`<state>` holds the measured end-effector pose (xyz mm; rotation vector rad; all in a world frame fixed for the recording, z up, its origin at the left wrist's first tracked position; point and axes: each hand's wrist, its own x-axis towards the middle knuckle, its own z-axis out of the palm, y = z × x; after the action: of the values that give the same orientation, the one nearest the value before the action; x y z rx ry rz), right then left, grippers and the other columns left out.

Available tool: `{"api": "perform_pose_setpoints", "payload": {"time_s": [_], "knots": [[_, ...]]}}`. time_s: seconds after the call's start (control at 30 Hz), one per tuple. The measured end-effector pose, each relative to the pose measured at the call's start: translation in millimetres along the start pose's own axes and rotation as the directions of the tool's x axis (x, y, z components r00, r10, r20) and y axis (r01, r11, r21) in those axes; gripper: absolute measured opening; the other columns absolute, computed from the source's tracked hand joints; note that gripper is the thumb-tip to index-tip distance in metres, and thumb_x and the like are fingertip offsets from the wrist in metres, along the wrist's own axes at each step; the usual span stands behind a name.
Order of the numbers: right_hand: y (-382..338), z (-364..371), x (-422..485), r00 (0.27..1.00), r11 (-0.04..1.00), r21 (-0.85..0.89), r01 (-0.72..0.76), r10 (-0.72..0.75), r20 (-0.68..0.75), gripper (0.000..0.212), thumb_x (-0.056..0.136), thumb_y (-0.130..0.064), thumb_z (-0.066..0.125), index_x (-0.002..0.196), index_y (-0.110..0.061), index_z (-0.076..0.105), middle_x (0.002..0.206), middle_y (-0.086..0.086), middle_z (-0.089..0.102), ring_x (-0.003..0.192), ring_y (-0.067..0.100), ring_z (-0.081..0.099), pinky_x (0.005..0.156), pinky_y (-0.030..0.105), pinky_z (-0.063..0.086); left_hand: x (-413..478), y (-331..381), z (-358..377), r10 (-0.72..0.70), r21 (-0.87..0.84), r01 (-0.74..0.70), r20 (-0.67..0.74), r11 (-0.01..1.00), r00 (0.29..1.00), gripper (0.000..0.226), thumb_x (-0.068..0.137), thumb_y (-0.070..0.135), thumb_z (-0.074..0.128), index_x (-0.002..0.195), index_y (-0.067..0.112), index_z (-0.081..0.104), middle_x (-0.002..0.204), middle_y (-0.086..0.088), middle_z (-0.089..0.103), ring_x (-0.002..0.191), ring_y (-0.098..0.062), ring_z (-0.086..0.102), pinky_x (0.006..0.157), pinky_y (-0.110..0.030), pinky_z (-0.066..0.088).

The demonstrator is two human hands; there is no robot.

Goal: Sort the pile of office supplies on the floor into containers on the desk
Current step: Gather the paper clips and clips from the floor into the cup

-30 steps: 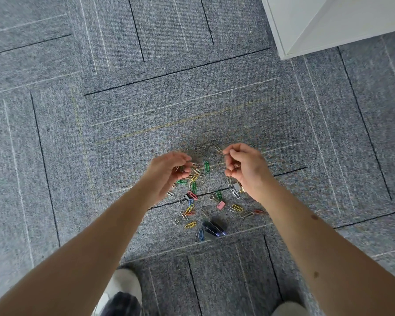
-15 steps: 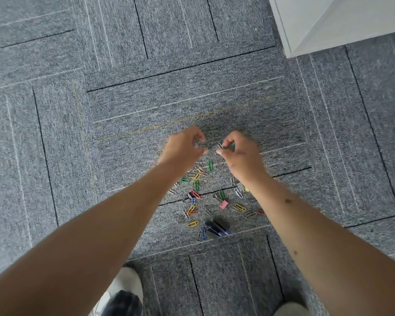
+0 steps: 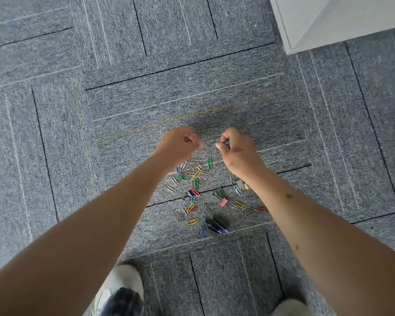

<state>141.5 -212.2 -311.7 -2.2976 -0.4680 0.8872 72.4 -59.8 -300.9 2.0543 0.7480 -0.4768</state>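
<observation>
A pile of coloured paper clips (image 3: 196, 174) lies scattered on the grey carpet, mixed with a pink binder clip (image 3: 223, 202), a silver binder clip (image 3: 239, 184) and a large dark binder clip (image 3: 216, 225). Both hands hover at the far edge of the pile. My left hand (image 3: 180, 144) is curled into a fist with something small and dark showing inside it. My right hand (image 3: 236, 151) has its fingers curled and pinches a teal paper clip (image 3: 227, 143) at its fingertips. The two hands are a short gap apart.
The white corner of a piece of furniture (image 3: 306, 26) stands at the top right. My shoes (image 3: 121, 286) show at the bottom edge, just behind the pile. Grey carpet tiles (image 3: 100, 110) spread all around.
Both hands have risen from the middle of the pile to its far edge, and their fingers have closed. Fewer clips lie at the top of the pile.
</observation>
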Motion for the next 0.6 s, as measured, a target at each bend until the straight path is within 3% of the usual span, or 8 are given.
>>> {"api": "perform_pose_setpoints", "payload": {"time_s": [0.1, 0.23, 0.37, 0.47, 0.6], "knots": [[4, -3, -16, 0.999, 0.978, 0.21, 0.003, -0.012, 0.039, 0.017, 0.103, -0.022, 0.042, 0.096, -0.009, 0.048, 0.069, 0.0, 0.046, 0.048, 0.006, 0.037, 0.043, 0.017, 0.033, -8, -18, -5, -0.038, -0.116, 0.045, 0.06, 0.992, 0.997, 0.014, 0.092, 0.027, 0.062, 0.093, 0.013, 0.064, 0.088, -0.003, 0.064, 0.075, -0.018, 0.059, 0.07, -0.031, 0.053], [18, 7, -35, 0.992, 0.937, 0.335, -0.094, 0.061, 0.109, 0.018, 0.103, -0.027, 0.039, 0.088, -0.02, 0.045, 0.074, 0.002, 0.05, 0.053, 0.01, 0.04, 0.047, 0.025, 0.034, -26, -37, -2, -0.105, -0.319, 0.138, 0.117, 0.938, 0.988, 0.018, 0.091, 0.019, 0.062, 0.099, 0.003, 0.065, 0.089, -0.005, 0.069, 0.076, -0.014, 0.062, 0.066, -0.021, 0.051], [22, 16, -49, 0.985, 0.897, 0.413, -0.158, 0.118, 0.123, 0.012, 0.099, -0.024, 0.049, 0.09, -0.015, 0.048, 0.087, 0.006, 0.06, 0.06, 0.016, 0.044, 0.055, 0.028, 0.039, -39, -45, 1, -0.161, -0.576, 0.199, 0.118, 0.793, 0.98, 0.015, 0.088, 0.004, 0.063, 0.103, 0.004, 0.064, 0.094, -0.011, 0.069, 0.081, -0.018, 0.068, 0.072, -0.025, 0.057], [17, 17, -54, 0.978, 0.768, 0.605, -0.21, 0.171, 0.122, 0.015, 0.097, -0.013, 0.053, 0.083, -0.011, 0.046, 0.087, 0.011, 0.062, 0.065, 0.022, 0.047, 0.059, 0.034, 0.042, -44, -51, -2, -0.198, -0.671, 0.221, 0.112, 0.708, 0.974, 0.017, 0.089, -0.002, 0.058, 0.101, 0.005, 0.066, 0.105, -0.016, 0.065, 0.087, -0.023, 0.067, 0.083, -0.033, 0.057], [11, 24, -57, 0.973, 0.65, 0.724, -0.229, 0.163, 0.162, 0.018, 0.097, -0.002, 0.049, 0.081, -0.009, 0.043, 0.083, 0.013, 0.063, 0.056, 0.015, 0.041, 0.052, 0.027, 0.037, -48, -53, -11, -0.285, -0.757, 0.266, 0.111, 0.597, 0.952, 0.011, 0.092, -0.005, 0.052, 0.089, -0.001, 0.061, 0.097, -0.018, 0.061, 0.081, -0.023, 0.063, 0.077, -0.033, 0.055]]}}
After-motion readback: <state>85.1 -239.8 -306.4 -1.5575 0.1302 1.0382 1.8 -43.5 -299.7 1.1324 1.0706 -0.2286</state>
